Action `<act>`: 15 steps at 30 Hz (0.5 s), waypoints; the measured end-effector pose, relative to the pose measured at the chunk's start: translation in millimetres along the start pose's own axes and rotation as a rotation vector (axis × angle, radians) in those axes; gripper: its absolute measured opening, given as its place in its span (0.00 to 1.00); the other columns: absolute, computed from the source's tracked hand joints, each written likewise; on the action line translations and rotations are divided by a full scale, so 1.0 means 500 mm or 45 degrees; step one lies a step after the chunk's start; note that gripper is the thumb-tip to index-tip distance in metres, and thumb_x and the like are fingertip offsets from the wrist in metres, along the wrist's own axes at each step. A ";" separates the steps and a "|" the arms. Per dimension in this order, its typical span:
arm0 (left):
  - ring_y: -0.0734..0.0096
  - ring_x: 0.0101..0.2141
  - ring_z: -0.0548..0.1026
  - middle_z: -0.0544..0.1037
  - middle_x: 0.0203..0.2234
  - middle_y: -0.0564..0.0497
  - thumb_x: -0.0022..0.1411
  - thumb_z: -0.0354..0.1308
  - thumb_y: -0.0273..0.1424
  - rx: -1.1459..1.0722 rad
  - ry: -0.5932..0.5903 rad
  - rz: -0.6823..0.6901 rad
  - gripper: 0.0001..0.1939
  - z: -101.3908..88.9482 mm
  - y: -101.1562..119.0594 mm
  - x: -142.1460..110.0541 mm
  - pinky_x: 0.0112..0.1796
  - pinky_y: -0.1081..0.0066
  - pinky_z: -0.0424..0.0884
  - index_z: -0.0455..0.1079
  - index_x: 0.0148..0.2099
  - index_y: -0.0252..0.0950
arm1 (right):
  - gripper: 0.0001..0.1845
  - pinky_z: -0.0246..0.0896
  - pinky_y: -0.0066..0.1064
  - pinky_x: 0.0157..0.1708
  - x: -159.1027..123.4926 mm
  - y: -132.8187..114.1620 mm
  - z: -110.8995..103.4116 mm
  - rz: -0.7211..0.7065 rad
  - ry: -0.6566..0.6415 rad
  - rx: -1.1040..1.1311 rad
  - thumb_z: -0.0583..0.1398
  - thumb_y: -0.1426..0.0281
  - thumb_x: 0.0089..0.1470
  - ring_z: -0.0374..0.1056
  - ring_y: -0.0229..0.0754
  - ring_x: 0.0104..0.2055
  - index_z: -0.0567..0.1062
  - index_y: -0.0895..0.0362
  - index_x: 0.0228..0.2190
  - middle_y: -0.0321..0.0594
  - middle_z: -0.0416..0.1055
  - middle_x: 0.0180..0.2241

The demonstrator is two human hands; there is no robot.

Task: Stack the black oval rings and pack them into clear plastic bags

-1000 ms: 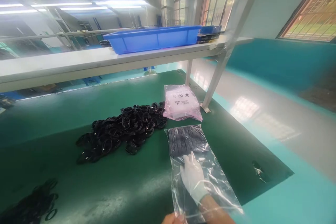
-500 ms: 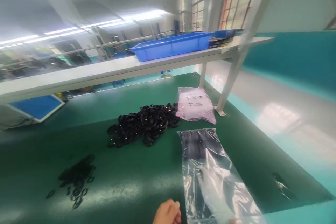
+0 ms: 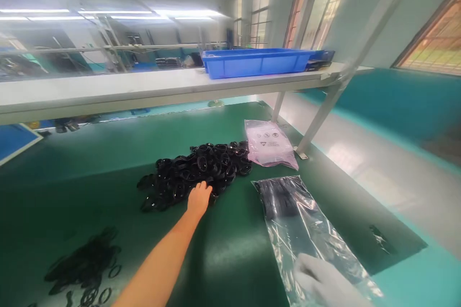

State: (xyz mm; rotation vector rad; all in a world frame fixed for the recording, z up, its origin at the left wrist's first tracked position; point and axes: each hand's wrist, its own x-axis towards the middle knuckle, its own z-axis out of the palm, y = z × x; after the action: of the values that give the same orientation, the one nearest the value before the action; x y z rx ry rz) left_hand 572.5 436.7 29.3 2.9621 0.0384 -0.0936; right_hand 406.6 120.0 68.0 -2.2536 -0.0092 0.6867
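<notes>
Our left hand reaches the near edge of the pile of black rings on the counter, its grip narrow, fingers curled onto the rings. Right of the pile, our gloved right hand presses flat on the clear bag, whose long axis runs away from us.

Factory packing floor: long green counter, overhead shelf with blue bins, strip lights, glossy teal floor, barred windows.

Glossy clear plastic bag; matt black rubbery rings; smooth dark green table with soft sheen; shiny pink plastic pouch.
</notes>
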 end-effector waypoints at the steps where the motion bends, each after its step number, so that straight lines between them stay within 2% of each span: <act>1: 0.67 0.41 0.65 0.67 0.37 0.50 0.56 0.50 0.25 -0.014 -0.001 0.033 0.09 -0.003 -0.015 -0.008 0.39 0.70 0.59 0.68 0.37 0.41 | 0.07 0.54 0.25 0.25 0.019 -0.042 0.014 -0.004 -0.032 0.060 0.50 0.69 0.47 0.61 0.35 0.26 0.65 0.54 0.22 0.32 0.65 0.23; 3: 0.70 0.36 0.67 0.69 0.33 0.53 0.54 0.53 0.32 -0.184 -0.038 0.046 0.07 -0.003 -0.041 -0.044 0.35 0.73 0.60 0.68 0.38 0.42 | 0.05 0.54 0.26 0.28 0.071 -0.109 0.063 -0.028 -0.028 0.135 0.51 0.69 0.45 0.61 0.35 0.28 0.66 0.55 0.24 0.33 0.65 0.24; 4: 0.72 0.32 0.68 0.70 0.29 0.54 0.54 0.54 0.35 -0.355 -0.082 0.020 0.08 0.003 -0.051 -0.068 0.31 0.74 0.59 0.67 0.38 0.41 | 0.06 0.55 0.26 0.28 0.102 -0.134 0.095 -0.051 -0.029 0.190 0.51 0.69 0.45 0.61 0.35 0.28 0.67 0.56 0.25 0.33 0.66 0.24; 6: 0.76 0.23 0.65 0.68 0.21 0.56 0.54 0.52 0.39 -0.865 -0.264 -0.088 0.10 0.024 -0.061 -0.118 0.26 0.76 0.57 0.66 0.35 0.38 | 0.10 0.57 0.28 0.29 0.165 -0.164 0.165 -0.046 -0.026 0.382 0.52 0.67 0.45 0.63 0.37 0.29 0.68 0.57 0.31 0.37 0.67 0.27; 7: 0.78 0.20 0.63 0.66 0.18 0.57 0.54 0.51 0.40 -1.108 -0.365 -0.169 0.12 0.038 -0.061 -0.140 0.23 0.76 0.56 0.64 0.33 0.37 | 0.16 0.59 0.30 0.32 0.196 -0.173 0.198 -0.044 0.006 0.504 0.54 0.67 0.43 0.64 0.39 0.33 0.67 0.57 0.37 0.40 0.68 0.33; 9: 0.81 0.16 0.58 0.64 0.15 0.59 0.53 0.51 0.42 -1.447 -0.513 -0.293 0.13 0.063 -0.059 -0.172 0.20 0.77 0.54 0.61 0.29 0.36 | 0.34 0.59 0.34 0.41 0.247 -0.184 0.249 -0.074 0.021 0.734 0.60 0.67 0.37 0.63 0.44 0.45 0.60 0.57 0.49 0.46 0.63 0.47; 11: 0.81 0.15 0.58 0.64 0.14 0.59 0.51 0.52 0.43 -1.573 -0.606 -0.329 0.15 0.076 -0.060 -0.187 0.19 0.77 0.53 0.60 0.27 0.36 | 0.45 0.58 0.38 0.46 0.283 -0.189 0.275 -0.138 -0.103 0.952 0.64 0.69 0.33 0.61 0.46 0.48 0.53 0.55 0.53 0.48 0.58 0.51; 13: 0.80 0.15 0.59 0.65 0.14 0.57 0.54 0.47 0.45 -1.522 -0.642 -0.319 0.18 0.076 -0.069 -0.188 0.19 0.76 0.55 0.62 0.26 0.35 | 0.43 0.59 0.42 0.45 0.300 -0.191 0.281 -0.162 -0.303 1.177 0.65 0.70 0.34 0.64 0.46 0.45 0.55 0.55 0.52 0.47 0.60 0.49; 15: 0.78 0.16 0.62 0.69 0.17 0.55 0.57 0.43 0.43 -1.366 -0.504 -0.299 0.19 0.066 -0.084 -0.183 0.21 0.75 0.58 0.66 0.30 0.35 | 0.37 0.59 0.43 0.45 0.300 -0.192 0.274 -0.116 -0.471 1.377 0.64 0.70 0.36 0.66 0.44 0.42 0.59 0.54 0.49 0.44 0.61 0.47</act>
State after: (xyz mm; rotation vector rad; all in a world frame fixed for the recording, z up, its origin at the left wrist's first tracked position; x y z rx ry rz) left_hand 477.8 470.4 -4.6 1.8217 0.2819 -0.5043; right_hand 488.3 312.0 -14.9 -1.0768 0.0643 0.7898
